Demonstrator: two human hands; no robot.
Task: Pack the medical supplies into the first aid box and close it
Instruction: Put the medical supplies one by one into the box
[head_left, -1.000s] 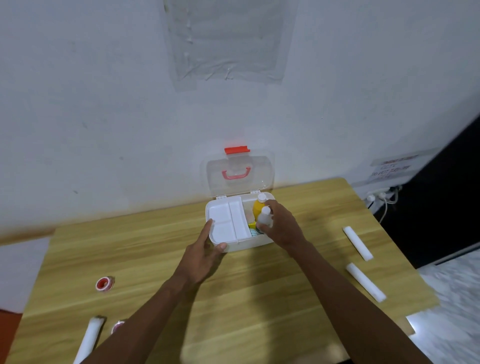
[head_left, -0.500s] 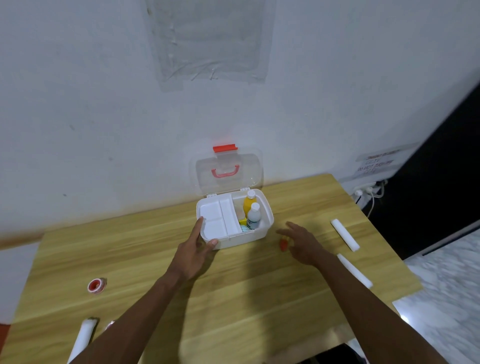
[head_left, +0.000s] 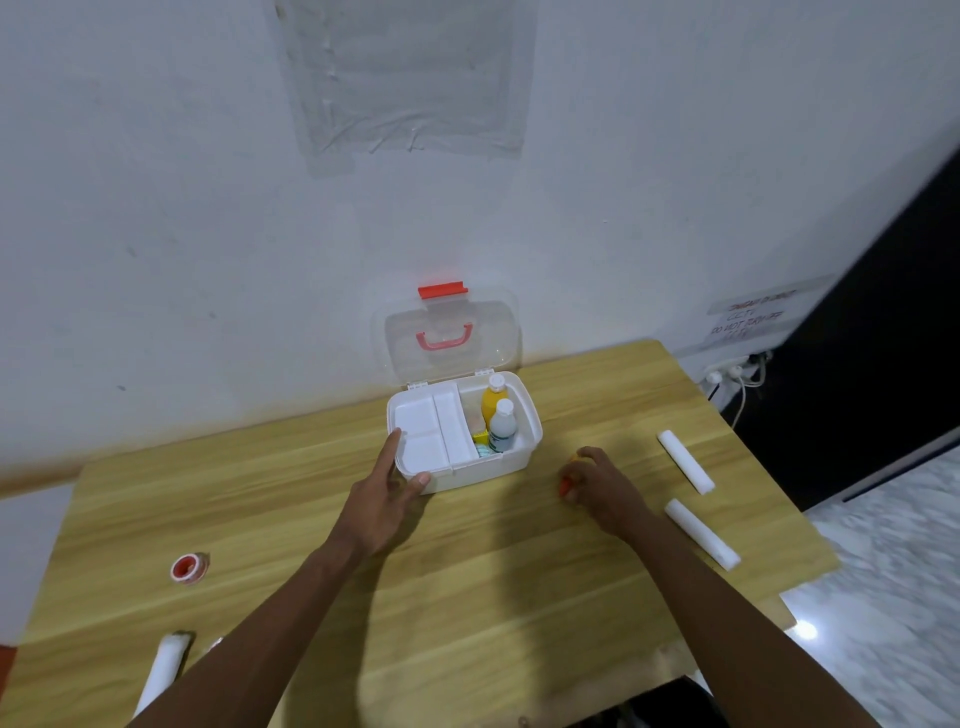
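Your left hand (head_left: 384, 493) lies flat against the first aid box (head_left: 483, 472). The forefinger stretches straight along its left wall and the thumb presses the near left corner, with the other fingers relaxed. The box stands near the back of the wooden table (head_left: 467, 597), close to the wall. Its clear lid (head_left: 452, 358) is tipped up and open, with the red latch (head_left: 442, 291) at the top.

A white tray (head_left: 421, 431) fills the left part of the box. In the right part a yellow bottle (head_left: 492, 405) and a white bottle (head_left: 503, 427) stand upright, touching each other.

Your right hand (head_left: 597, 483) is down on the table just right of the box. Its fingers curl round a small red thing (head_left: 565, 487), which is mostly hidden, so you cannot tell what it is.

Two white rolls (head_left: 685, 461) (head_left: 701, 532) lie to the right of that hand. Well apart on the left are a red tape roll (head_left: 189, 567) and another white roll (head_left: 163, 670) at the near edge.
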